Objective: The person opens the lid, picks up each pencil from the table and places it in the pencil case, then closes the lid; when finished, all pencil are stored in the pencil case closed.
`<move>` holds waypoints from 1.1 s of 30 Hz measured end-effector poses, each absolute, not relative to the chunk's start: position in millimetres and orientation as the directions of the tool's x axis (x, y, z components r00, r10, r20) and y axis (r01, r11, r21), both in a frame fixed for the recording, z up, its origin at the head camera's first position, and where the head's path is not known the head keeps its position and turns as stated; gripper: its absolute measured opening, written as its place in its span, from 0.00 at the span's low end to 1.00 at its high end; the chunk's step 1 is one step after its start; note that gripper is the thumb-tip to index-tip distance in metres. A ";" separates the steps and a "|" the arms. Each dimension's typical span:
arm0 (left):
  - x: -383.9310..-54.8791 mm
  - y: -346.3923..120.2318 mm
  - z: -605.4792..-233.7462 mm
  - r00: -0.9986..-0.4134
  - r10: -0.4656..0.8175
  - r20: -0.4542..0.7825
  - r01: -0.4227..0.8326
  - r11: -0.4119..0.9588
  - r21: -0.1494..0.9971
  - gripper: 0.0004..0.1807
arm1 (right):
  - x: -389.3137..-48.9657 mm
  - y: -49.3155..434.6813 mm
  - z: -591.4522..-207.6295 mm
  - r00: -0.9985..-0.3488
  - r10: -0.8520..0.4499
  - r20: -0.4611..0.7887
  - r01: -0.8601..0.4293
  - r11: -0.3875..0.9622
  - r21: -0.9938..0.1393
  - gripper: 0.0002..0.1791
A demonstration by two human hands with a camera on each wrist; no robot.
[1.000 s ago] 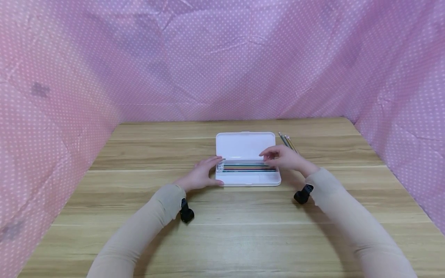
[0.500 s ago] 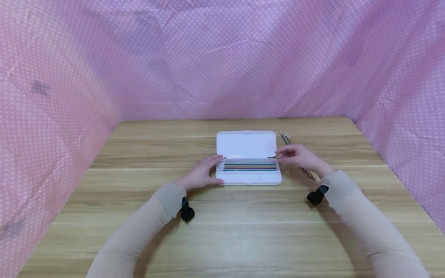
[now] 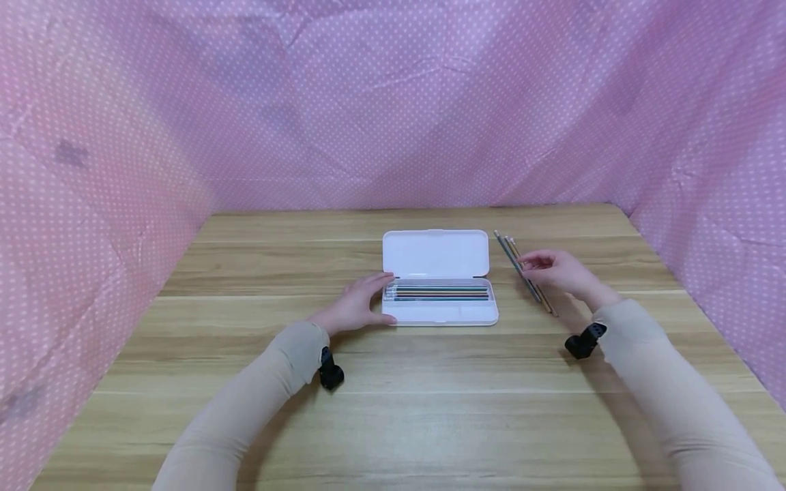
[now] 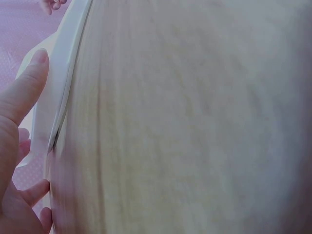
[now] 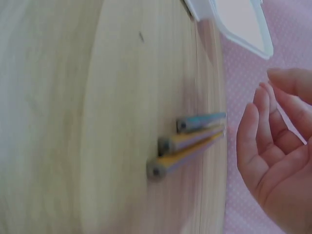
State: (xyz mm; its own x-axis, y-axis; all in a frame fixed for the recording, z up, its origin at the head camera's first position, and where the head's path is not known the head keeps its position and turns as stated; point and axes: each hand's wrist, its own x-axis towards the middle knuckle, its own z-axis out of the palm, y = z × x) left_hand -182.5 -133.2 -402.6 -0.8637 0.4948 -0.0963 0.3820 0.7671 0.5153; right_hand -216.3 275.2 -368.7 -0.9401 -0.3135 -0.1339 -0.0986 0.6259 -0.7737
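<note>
An open white pencil case [image 3: 428,315] lies on the table with its lid [image 3: 435,253] folded back. Several pencils [image 3: 440,294] lie side by side in its rear compartment. My left hand [image 3: 353,307] holds the case at its left end, thumb at the front corner and fingers at the back. In the left wrist view the thumb [image 4: 30,87] lies along the case's edge. My right hand [image 3: 561,275] hovers beside loose pencils, fingers loosely bent and holding nothing. One loose pencil is teal [image 5: 201,121] and two are yellow [image 5: 187,154], their ends toward the right wrist camera.
A wood-grain table [image 3: 424,409] carries everything. Pink dotted cloth [image 3: 393,102] hangs behind it and along both sides. Black wrist cameras [image 3: 330,372] sit on both sleeves.
My right hand has moved right, from over the pencils in the case to the loose pencils. My left hand has stayed at the case's left end.
</note>
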 end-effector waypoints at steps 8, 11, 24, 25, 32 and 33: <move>-180.9 -133.3 -401.5 -0.862 0.496 -0.104 0.379 0.766 0.519 0.50 | -218.8 288.4 -370.4 -0.950 -0.261 -0.170 -0.026 0.609 -0.793 0.26; -180.3 -133.0 -401.1 -0.862 0.497 -0.102 0.380 0.766 0.519 0.50 | -219.9 291.8 -371.8 -0.950 -0.248 -0.191 0.007 0.593 -0.805 0.27; -180.6 -133.2 -400.8 -0.865 0.490 -0.106 0.366 0.762 0.534 0.49 | -227.9 297.2 -373.9 -0.940 -0.238 -0.243 0.068 0.566 -0.821 0.27; -180.7 -133.2 -400.9 -0.865 0.490 -0.106 0.367 0.762 0.533 0.49 | -228.7 297.2 -373.9 -0.940 -0.238 -0.245 0.073 0.560 -0.825 0.27; -181.2 -133.6 -401.4 -0.864 0.493 -0.100 0.372 0.760 0.533 0.50 | -234.5 296.9 -376.9 -0.943 -0.230 -0.240 0.078 0.549 -0.832 0.27; -181.4 -133.6 -401.7 -0.864 0.494 -0.099 0.373 0.760 0.532 0.50 | -235.4 296.7 -377.2 -0.943 -0.227 -0.244 0.081 0.555 -0.828 0.28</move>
State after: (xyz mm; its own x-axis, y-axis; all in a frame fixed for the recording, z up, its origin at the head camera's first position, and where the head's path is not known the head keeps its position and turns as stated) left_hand -181.4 -133.6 -401.7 -0.8640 0.4937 -0.0990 0.3733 0.7600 0.5321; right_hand -235.4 296.7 -377.2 -0.9429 -0.2268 -0.2440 0.0806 0.5552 -0.8278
